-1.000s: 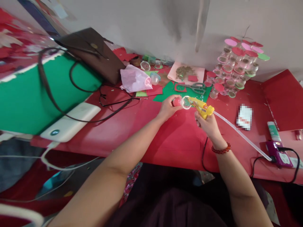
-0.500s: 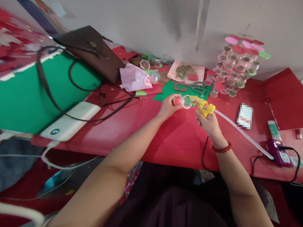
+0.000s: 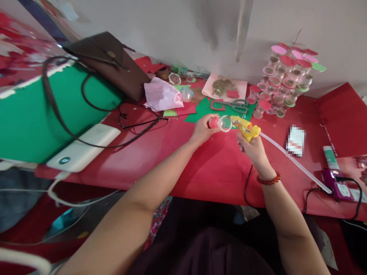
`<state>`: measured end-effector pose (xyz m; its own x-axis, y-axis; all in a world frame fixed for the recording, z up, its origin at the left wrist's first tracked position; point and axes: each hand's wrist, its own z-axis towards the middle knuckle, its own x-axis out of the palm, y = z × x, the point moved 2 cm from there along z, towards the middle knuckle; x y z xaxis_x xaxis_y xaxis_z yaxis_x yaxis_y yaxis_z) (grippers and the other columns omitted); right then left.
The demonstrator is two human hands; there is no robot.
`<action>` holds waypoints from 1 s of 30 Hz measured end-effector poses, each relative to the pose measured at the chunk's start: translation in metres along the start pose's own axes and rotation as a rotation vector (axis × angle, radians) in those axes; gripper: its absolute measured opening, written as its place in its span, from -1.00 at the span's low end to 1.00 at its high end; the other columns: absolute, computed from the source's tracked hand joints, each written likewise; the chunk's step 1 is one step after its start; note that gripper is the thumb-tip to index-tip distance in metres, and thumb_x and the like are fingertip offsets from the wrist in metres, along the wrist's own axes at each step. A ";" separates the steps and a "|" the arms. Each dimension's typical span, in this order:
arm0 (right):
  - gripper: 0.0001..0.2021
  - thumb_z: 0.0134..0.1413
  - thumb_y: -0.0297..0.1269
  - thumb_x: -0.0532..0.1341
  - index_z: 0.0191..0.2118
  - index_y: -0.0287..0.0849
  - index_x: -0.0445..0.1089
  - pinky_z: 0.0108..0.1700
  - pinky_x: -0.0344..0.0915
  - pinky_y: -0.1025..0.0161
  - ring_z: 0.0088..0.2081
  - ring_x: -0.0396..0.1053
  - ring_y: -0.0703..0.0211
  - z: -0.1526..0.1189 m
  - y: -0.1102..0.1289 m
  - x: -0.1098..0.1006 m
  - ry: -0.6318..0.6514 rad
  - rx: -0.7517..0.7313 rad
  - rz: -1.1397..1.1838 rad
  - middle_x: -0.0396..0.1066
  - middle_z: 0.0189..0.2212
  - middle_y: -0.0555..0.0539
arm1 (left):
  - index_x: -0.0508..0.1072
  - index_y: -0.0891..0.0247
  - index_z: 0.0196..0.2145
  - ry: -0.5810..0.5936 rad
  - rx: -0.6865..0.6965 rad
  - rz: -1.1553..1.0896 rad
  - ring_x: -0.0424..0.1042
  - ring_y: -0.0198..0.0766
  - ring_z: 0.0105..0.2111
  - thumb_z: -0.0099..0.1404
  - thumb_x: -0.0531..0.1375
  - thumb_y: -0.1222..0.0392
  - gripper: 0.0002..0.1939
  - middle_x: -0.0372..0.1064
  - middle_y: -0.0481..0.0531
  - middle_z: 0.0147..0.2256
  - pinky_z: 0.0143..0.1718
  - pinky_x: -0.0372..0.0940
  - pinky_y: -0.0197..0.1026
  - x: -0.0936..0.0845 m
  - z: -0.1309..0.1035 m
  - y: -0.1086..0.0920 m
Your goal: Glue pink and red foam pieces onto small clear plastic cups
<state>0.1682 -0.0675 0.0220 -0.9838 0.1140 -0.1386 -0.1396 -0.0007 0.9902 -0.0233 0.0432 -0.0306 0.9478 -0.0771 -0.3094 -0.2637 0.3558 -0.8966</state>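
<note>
Head view: my left hand (image 3: pixel 203 130) fingers pinch a small clear cup (image 3: pixel 224 123) w/ pink lid end, held above the red table (image 3: pixel 218 172). My right hand (image 3: pixel 252 149) is wrapped round the yellow glue gun (image 3: pixel 246 128), nozzle at the cup rim. Cup prob. light, thin, slick plastic, so grip the lid end, away from hot tip. Jar stack (image 3: pixel 283 84) sits behind.

Glue gun (image 3: pixel 247 128): glossy yellow plastic; jar (image 3: pixel 224 123): clear plastic; table (image 3: pixel 218 172): matt red paper.
</note>
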 end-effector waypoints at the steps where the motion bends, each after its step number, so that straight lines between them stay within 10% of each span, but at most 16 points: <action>1: -0.61 0.10 0.15 0.36 -0.31 -0.09 0.40 -0.60 0.10 0.33 -0.65 0.16 0.38 0.000 0.000 0.000 0.000 -0.002 -0.005 0.21 -0.66 0.18 | 0.56 0.16 -0.05 -0.001 -0.002 -0.002 0.56 -0.05 0.07 0.06 0.48 0.16 -0.53 0.60 0.09 0.08 0.18 0.42 0.01 0.000 0.000 -0.001; 30: -0.55 0.05 0.21 0.37 -0.25 -0.08 0.37 -0.61 0.07 0.34 -0.65 0.15 0.40 -0.001 0.003 -0.002 -0.015 0.006 0.023 0.23 -0.63 0.19 | 0.57 0.15 -0.04 -0.014 -0.034 -0.066 0.55 -0.02 0.08 0.02 0.48 0.19 -0.50 0.60 0.11 0.10 0.20 0.40 0.05 -0.001 -0.001 -0.002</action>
<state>0.1697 -0.0684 0.0256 -0.9848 0.1293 -0.1157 -0.1163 0.0024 0.9932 -0.0235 0.0416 -0.0285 0.9657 -0.0859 -0.2452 -0.2065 0.3190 -0.9250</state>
